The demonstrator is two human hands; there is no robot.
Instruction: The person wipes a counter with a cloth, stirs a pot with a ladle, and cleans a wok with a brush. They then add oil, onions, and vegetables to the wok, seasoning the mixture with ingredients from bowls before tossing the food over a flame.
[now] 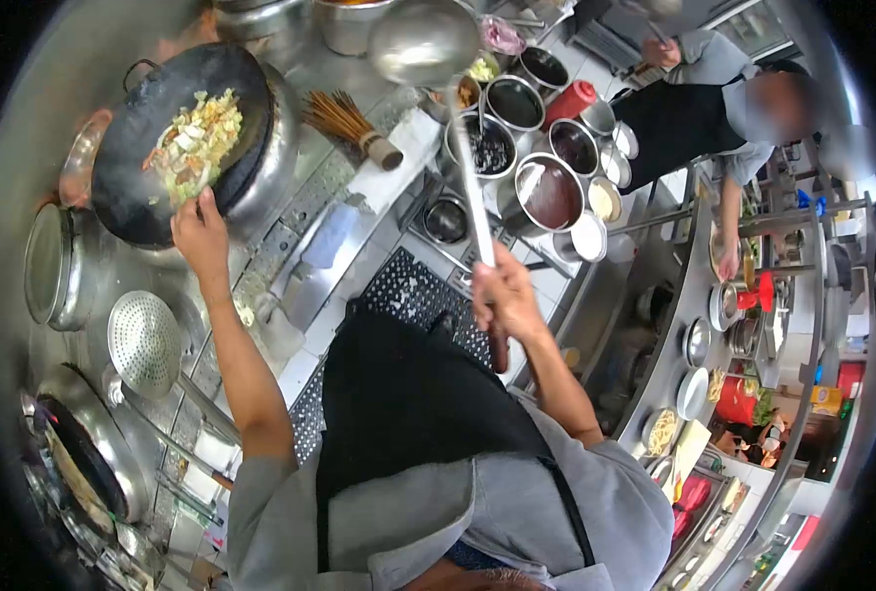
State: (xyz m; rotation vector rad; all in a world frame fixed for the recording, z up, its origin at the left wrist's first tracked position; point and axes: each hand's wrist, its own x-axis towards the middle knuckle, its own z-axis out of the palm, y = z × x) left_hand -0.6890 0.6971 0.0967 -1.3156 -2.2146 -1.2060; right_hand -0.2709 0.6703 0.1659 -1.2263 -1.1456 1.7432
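Note:
My left hand [201,236] is closed at the near rim of a dark wok [123,167], with thumb and fingers pinched at its edge. A heap of chopped cabbage and pale pieces [196,143] lies in the wok. My right hand [510,295] is wrapped round the handle of a large metal ladle [425,44]. The ladle's round bowl is raised and slightly blurred, between the wok and the sauce pots. Below it, a bamboo wok brush [349,126] lies on the steel counter.
Several metal pots of sauce, among them a dark red sauce pot [548,194], stand at the upper right beside a red bottle [571,101]. A perforated strainer [144,343] rests at the left, above a second wok [83,458]. Another person [689,118] works at the right.

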